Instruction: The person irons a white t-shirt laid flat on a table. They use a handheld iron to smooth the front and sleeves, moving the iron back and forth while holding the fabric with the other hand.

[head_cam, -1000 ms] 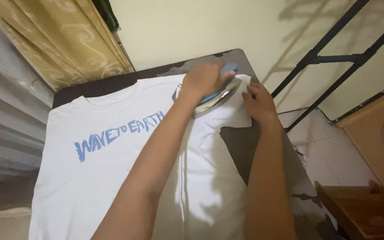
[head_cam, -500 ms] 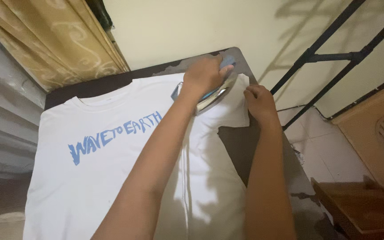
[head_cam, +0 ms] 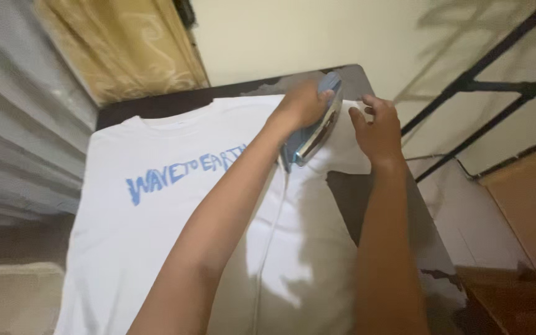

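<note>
White shirt (head_cam: pixel 175 217) lies flat; left hand (head_cam: pixel 303 105) grips iron (head_cam: pixel 314 133) on the sleeve, right hand (head_cam: pixel 379 130), open, should keep its fingers beside iron.

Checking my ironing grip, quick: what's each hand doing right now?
Left hand: closed around the iron handle.
Right hand: open, fingers resting on the white T-shirt sleeve.

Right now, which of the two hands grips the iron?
The left hand grips the iron; the right hand rests open on the T-shirt sleeve.
</note>
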